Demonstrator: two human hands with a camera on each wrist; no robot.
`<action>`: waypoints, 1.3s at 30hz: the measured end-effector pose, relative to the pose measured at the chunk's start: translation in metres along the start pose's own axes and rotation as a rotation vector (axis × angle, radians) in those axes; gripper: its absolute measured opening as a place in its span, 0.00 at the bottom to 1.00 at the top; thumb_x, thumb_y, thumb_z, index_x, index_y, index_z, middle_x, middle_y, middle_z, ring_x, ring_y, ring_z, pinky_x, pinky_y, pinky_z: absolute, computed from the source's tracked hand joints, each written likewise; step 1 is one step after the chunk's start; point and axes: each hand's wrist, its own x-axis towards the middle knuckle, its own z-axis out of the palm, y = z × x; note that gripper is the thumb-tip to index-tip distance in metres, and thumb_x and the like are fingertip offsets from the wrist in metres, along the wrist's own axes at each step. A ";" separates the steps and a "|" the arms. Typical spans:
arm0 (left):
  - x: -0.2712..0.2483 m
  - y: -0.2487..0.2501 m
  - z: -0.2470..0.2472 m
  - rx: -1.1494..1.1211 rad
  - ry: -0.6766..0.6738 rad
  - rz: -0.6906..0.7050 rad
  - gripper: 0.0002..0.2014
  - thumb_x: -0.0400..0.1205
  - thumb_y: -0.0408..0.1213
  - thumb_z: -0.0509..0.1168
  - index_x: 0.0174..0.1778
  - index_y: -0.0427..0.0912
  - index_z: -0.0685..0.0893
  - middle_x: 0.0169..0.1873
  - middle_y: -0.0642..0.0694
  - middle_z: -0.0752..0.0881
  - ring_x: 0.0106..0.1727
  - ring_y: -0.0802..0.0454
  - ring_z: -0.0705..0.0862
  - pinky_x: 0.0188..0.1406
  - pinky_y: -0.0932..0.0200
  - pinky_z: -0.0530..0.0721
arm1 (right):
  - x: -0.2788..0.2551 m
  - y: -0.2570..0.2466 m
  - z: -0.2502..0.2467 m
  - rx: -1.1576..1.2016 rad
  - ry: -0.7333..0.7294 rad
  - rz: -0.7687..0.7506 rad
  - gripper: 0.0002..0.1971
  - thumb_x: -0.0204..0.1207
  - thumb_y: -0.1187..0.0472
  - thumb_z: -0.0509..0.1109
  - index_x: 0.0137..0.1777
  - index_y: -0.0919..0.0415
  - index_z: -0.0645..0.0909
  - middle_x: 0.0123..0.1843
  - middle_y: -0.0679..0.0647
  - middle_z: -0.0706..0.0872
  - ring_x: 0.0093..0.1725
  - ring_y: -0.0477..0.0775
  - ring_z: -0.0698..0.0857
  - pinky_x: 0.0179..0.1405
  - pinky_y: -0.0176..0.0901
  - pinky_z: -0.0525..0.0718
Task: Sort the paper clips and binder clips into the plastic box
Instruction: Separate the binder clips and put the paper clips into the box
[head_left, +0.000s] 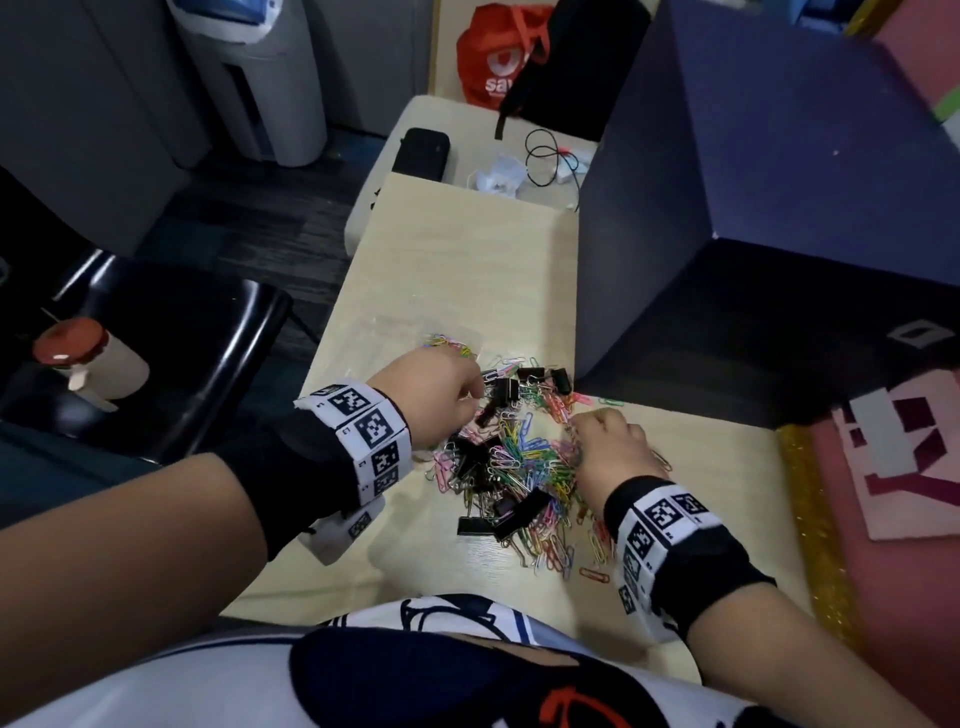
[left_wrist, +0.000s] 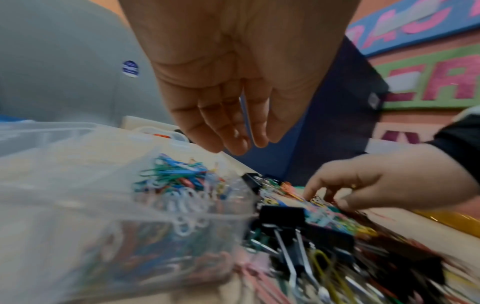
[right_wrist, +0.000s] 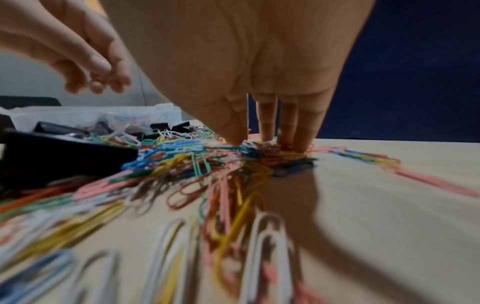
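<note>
The clear plastic box (left_wrist: 78, 185) stood at the far left of the pile, on the pale wooden table (head_left: 467, 249). One compartment already held a small heap of coloured paper clips (left_wrist: 176, 181); whether any binder clips had gone into another compartment could not be told. The greater part of the work was judged outstanding: a broad mixed pile of coloured paper clips (head_left: 530, 467) lay on the table just beside the box, with black binder clips (head_left: 519, 512) scattered through it.

The left hand (left_wrist: 228, 98) hung above the box edge and the pile, fingers loosely curled, with a thin blue strip, possibly a clip, visible between them; a firm grip could not be confirmed. The right hand (right_wrist: 259, 72) had its fingertips (right_wrist: 265, 131) pressed down into the near right part of the pile, gathering at clips; whether any were pinched could not be told.

A large dark blue box (head_left: 753, 218) stood at the right of the table, and a red bag (head_left: 493, 57) lay beyond.
</note>
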 end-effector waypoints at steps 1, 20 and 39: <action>0.002 0.005 0.004 0.024 -0.033 0.030 0.12 0.81 0.41 0.62 0.58 0.48 0.84 0.55 0.46 0.83 0.59 0.47 0.81 0.59 0.55 0.78 | -0.003 0.003 0.004 0.003 0.003 -0.021 0.33 0.71 0.74 0.59 0.76 0.52 0.66 0.74 0.55 0.66 0.72 0.60 0.66 0.68 0.48 0.70; 0.007 0.039 0.043 0.521 -0.303 0.247 0.21 0.77 0.51 0.66 0.64 0.50 0.75 0.59 0.47 0.80 0.60 0.44 0.76 0.55 0.46 0.81 | -0.026 -0.002 0.024 -0.021 0.004 -0.384 0.23 0.73 0.46 0.71 0.64 0.55 0.73 0.62 0.54 0.74 0.63 0.59 0.78 0.58 0.48 0.78; 0.001 0.060 0.057 0.597 -0.452 0.381 0.17 0.80 0.50 0.63 0.62 0.47 0.79 0.55 0.44 0.78 0.57 0.41 0.79 0.51 0.44 0.83 | 0.002 0.087 0.004 0.340 0.430 0.308 0.15 0.75 0.53 0.69 0.61 0.54 0.76 0.64 0.56 0.74 0.63 0.61 0.76 0.59 0.50 0.77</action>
